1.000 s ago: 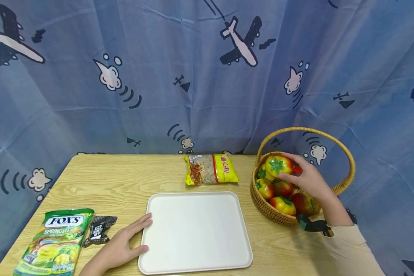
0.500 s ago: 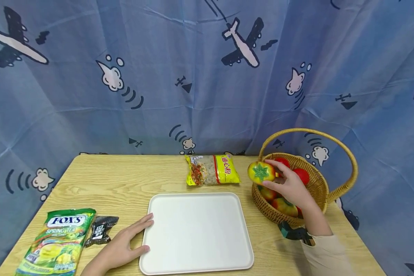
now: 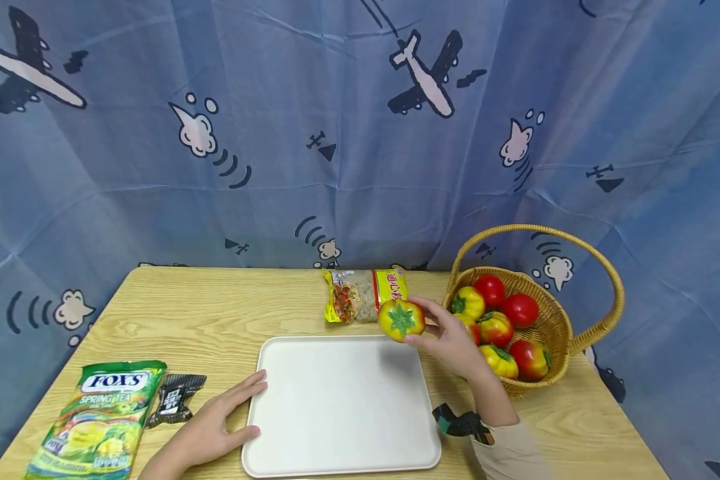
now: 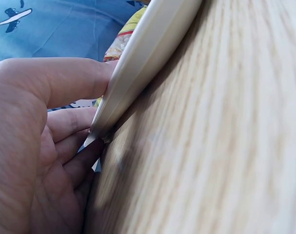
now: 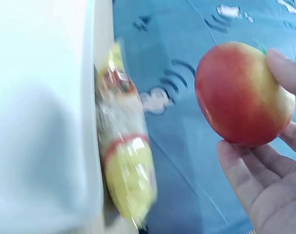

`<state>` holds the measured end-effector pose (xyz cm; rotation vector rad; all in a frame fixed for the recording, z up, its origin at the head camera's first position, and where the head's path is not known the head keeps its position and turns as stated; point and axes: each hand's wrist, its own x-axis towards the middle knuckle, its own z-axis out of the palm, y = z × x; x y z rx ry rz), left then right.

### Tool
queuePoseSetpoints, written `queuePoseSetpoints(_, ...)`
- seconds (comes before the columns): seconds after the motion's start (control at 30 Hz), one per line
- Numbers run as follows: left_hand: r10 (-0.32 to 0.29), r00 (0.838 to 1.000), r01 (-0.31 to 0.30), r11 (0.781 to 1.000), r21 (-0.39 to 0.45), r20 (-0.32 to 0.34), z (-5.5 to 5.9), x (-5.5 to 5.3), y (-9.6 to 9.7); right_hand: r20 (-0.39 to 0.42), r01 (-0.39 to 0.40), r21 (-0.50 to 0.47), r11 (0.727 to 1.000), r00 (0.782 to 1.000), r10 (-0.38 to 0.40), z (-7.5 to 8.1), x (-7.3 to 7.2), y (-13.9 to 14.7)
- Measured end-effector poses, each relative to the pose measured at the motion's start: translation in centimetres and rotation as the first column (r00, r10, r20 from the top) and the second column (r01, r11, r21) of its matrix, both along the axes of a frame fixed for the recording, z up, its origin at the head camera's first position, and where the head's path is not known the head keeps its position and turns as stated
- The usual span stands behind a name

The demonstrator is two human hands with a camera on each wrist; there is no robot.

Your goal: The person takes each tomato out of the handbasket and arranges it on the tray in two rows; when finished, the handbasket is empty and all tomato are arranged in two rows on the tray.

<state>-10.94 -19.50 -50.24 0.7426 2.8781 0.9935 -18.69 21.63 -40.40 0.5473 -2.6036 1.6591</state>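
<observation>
1. Blue curtain (image 3: 246, 193) printed with planes, beyond the left hand (image 3: 213, 423) and the right hand (image 3: 453, 343)
2. Wood-grain tabletop (image 3: 216, 307) beneath both
3. Wicker basket (image 3: 557, 319) holding red and yellow fruits (image 3: 496, 329), right of the right hand
4. White tray (image 3: 336, 407), its left rim touched by the left hand's relaxed, outstretched fingers
5. Green bag (image 3: 96, 420) reading "FOX'S SPRING TEA", left of the left hand
6. Clear-and-yellow bag (image 3: 360, 293), just past the right hand, red characters "通心" legible, partly covered
7. Yellow-red fruit (image 3: 401, 319), pinched in the right hand, raised near the tray's far right corner
8. Black packet (image 3: 174, 400), just beside the left hand, its white characters too small to read
</observation>
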Motion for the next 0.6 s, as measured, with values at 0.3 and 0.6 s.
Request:
queuePoseSetpoints(0.3, 0.001, 0.999, 0.0, 1.0, 0.007, -0.039, -0.3, 0.1, 0.0, 0.074, -0.089, -0.006, 0.996, 0.993, 0.089, -1.7, 0.1, -5.4)
queuePoseSetpoints(0.6, 0.006, 0.998, -0.005, 1.0, 0.009, -0.064, -0.6, 0.0, 0.0, 0.149, -0.155, -0.085, 0.984, 0.975, 0.166, -2.7, 0.0, -9.2)
